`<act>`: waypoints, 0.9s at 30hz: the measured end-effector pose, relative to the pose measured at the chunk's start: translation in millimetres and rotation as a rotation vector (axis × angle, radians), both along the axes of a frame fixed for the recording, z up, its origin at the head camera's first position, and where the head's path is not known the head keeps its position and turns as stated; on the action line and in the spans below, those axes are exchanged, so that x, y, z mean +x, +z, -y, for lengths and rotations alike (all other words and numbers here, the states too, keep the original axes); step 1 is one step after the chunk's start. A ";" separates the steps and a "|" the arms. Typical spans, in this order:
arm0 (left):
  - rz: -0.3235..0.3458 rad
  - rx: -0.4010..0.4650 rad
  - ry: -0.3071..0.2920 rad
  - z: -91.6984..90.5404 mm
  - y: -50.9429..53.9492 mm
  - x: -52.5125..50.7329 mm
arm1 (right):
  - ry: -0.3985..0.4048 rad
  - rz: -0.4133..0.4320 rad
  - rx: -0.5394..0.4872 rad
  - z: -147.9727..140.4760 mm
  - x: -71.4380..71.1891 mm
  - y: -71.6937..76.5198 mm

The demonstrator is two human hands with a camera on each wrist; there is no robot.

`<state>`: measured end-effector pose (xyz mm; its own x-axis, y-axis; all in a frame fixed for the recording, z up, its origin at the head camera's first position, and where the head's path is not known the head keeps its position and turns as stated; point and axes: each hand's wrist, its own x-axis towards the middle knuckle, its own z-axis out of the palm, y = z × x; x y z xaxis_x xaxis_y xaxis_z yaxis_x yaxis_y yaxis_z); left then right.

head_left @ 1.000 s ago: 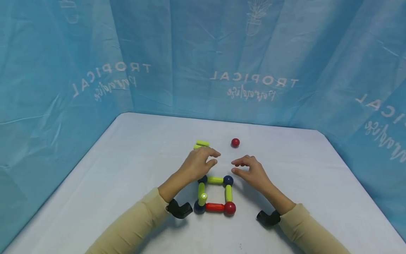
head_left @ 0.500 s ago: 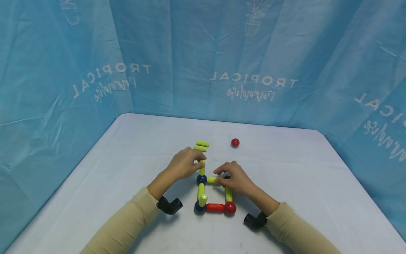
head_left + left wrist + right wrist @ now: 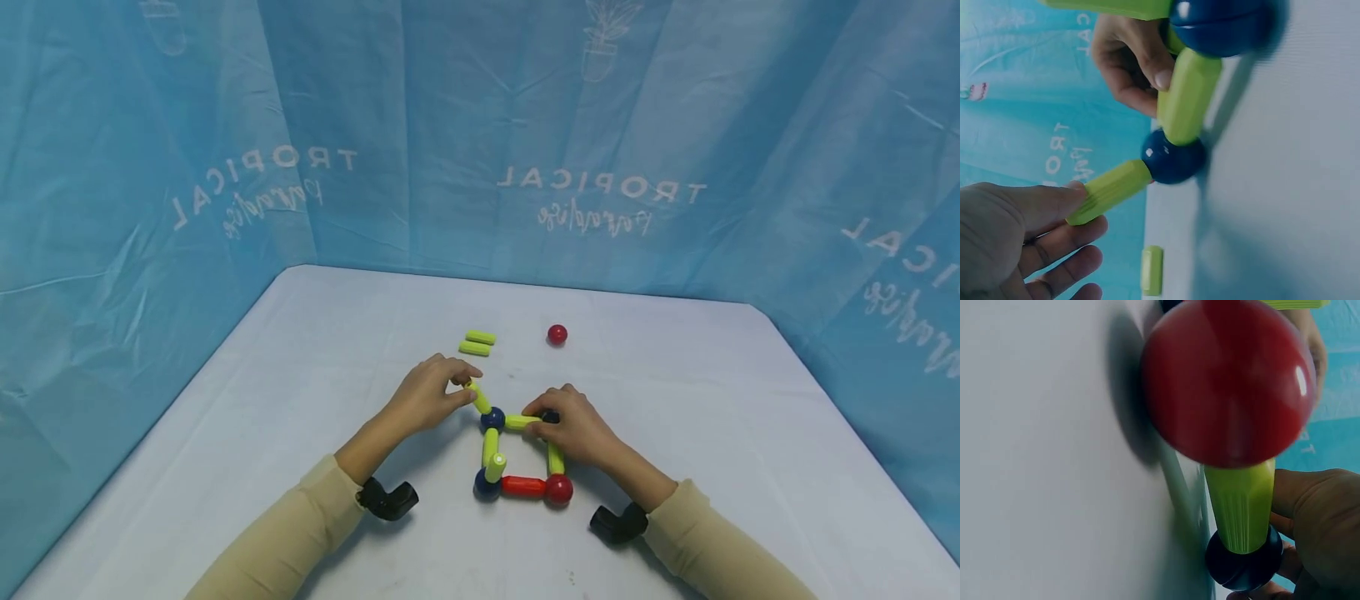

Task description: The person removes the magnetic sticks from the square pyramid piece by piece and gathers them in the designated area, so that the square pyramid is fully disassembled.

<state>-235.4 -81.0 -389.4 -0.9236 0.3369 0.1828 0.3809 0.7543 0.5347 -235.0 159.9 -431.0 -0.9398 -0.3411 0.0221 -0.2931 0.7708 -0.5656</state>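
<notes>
A square of magnetic building rods and balls lies on the table, with a red ball [image 3: 558, 490] at the near right corner and a red rod [image 3: 523, 487] along the near side. My left hand [image 3: 430, 393] pinches a yellow-green rod [image 3: 1110, 190] between thumb and fingers; its other end touches the far left dark blue ball [image 3: 1174, 156]. At the far right corner, my right hand [image 3: 576, 429] curls round another dark blue ball [image 3: 1244, 559], thumb near the far rod [image 3: 520, 422]. One more yellow-green rod [image 3: 495, 467] stands on the near left blue ball [image 3: 487, 484].
Two loose yellow-green rods [image 3: 475, 347] lie beyond the left hand. A loose red ball [image 3: 557, 335] sits further back. Blue printed curtains [image 3: 480, 142] hang behind and beside the white table [image 3: 360, 325].
Both hands have come down to the far corners of the square. The left hand's rod now meets the far left ball and leans left. The whole square has shifted slightly right.
</notes>
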 end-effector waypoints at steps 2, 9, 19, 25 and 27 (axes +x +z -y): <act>0.008 -0.002 -0.002 1.5 -3.8 -0.2 | -0.005 -0.003 0.000 -4.8 -0.3 0.3; 0.069 -0.021 0.001 6.4 -20.1 -1.5 | -0.021 -0.001 -0.003 -15.2 -0.1 -0.6; 0.131 0.004 0.026 10.1 -31.6 -1.4 | -0.006 -0.010 -0.009 -9.0 -3.6 7.8; 0.159 0.034 0.003 10.9 -34.2 -2.9 | 0.047 0.034 -0.012 8.9 -12.4 13.9; 0.176 0.052 -0.009 11.3 -35.3 -3.5 | 0.066 0.055 -0.002 13.4 -14.3 12.5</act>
<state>-239.0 -92.4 -424.7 -0.9399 0.3395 0.0358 0.2844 0.7208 0.6321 -249.3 146.4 -418.5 -0.9152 -0.4021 -0.0278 -0.3117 0.7499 -0.5835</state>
